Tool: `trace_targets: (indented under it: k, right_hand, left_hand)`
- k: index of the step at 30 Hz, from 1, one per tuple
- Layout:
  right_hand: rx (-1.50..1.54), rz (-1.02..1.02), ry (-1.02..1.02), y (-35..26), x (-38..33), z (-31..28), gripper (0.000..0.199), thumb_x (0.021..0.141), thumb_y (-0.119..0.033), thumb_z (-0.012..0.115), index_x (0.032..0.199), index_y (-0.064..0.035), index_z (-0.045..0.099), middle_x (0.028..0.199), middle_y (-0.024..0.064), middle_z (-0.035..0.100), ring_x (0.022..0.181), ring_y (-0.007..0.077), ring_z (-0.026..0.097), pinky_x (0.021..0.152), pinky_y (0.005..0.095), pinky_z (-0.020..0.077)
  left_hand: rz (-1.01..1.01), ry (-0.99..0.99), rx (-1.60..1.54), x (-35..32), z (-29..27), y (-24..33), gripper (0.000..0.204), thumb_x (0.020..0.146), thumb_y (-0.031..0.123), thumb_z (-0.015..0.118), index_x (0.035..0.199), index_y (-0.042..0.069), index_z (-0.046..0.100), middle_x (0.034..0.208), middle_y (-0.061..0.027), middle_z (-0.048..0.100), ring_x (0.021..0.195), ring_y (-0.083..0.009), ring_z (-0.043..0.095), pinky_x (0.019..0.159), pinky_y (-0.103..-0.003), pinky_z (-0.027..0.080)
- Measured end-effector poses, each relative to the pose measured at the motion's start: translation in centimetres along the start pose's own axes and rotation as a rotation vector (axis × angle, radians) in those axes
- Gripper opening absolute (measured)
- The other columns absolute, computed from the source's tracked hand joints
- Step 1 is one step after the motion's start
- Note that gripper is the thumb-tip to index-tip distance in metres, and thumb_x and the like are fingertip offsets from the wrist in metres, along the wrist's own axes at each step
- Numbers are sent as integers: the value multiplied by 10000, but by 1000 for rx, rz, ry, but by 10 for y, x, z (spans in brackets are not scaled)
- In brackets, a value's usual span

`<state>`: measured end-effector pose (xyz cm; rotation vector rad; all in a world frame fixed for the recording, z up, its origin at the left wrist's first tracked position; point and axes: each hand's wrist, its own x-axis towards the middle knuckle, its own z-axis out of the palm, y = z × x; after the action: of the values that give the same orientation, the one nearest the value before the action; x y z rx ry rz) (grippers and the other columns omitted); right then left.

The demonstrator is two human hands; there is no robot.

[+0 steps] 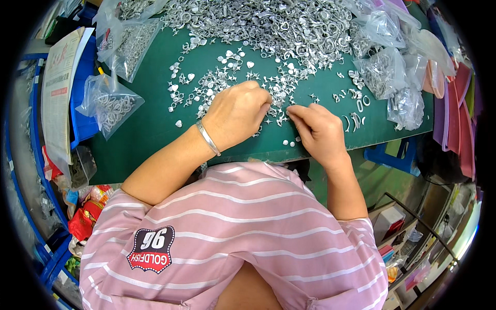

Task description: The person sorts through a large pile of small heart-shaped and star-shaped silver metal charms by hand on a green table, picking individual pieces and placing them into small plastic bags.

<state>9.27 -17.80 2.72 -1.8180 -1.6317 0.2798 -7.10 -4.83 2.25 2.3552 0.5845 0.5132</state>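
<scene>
Small silver metal charms (pixel 282 85), among them hearts, stars and rings, lie scattered over the green tabletop (pixel 132 144). My left hand (pixel 233 112), with a silver bangle (pixel 207 138) on its wrist, rests over the near part of this scatter. Its fingers are curled closed, and whatever is in them is hidden. To its right, my right hand (pixel 321 132) has thumb and forefinger pinched together beside the charms. Anything between those fingertips is too small to make out. Two or three pale round pieces (pixel 288 142) lie near the table's front edge, between the hands.
A big heap of silver metal parts (pixel 268 26) covers the far side. Clear bags of parts stand at left (pixel 109 106) and right (pixel 382 72). Curved pieces and rings (pixel 356 116) lie right of my right hand. A blue bin (pixel 82 116) and papers (pixel 59 88) are far left.
</scene>
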Motion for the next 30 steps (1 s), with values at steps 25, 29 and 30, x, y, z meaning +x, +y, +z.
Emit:
trace_targets:
  k: [25, 29, 30]
  right_hand:
    - [-81, -8, -9, -4, 17, 17, 53, 804, -112, 684, 855, -100, 679, 726, 72, 623, 633, 277, 624, 539, 369, 502]
    - [-139, -24, -37, -7, 18, 13, 45, 808, -116, 678, 850, -102, 670, 736, 63, 625, 643, 274, 630, 547, 370, 505]
    - [-139, -17, -44, -7, 19, 13, 46, 808, -115, 678, 851, -101, 670, 745, 64, 631, 650, 275, 633, 554, 371, 507]
  left_hand:
    - [49, 47, 155, -12, 2, 0, 56, 764, 82, 705, 808, 75, 672, 722, -73, 545, 676, -267, 604, 580, -363, 498]
    - [44, 55, 173, -11, 2, -2, 53, 757, 76, 705, 792, 82, 665, 723, -68, 541, 677, -263, 603, 579, -359, 500]
    - [41, 53, 178, -11, 2, -2, 54, 756, 74, 704, 791, 84, 665, 724, -67, 540, 677, -262, 603, 580, -358, 501]
